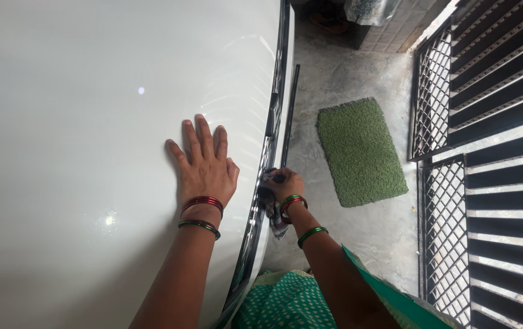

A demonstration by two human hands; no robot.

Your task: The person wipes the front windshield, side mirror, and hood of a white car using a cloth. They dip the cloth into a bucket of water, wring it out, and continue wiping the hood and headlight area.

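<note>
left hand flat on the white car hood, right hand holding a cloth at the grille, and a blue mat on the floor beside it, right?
Not quite: the mat is green, not blue, as the head view shows. The rest holds: the left hand lies flat on the white car hood, and the right hand holds a cloth at the grille.

The big white car body (91,122) is looking smooth and very shiny. Its edge trim (255,207) is shining like metal. The rag (273,213) is looking like soft cloth. The green mat (359,152) is looking rough and fuzzy, lying on a dull, rough floor (383,225).
</note>
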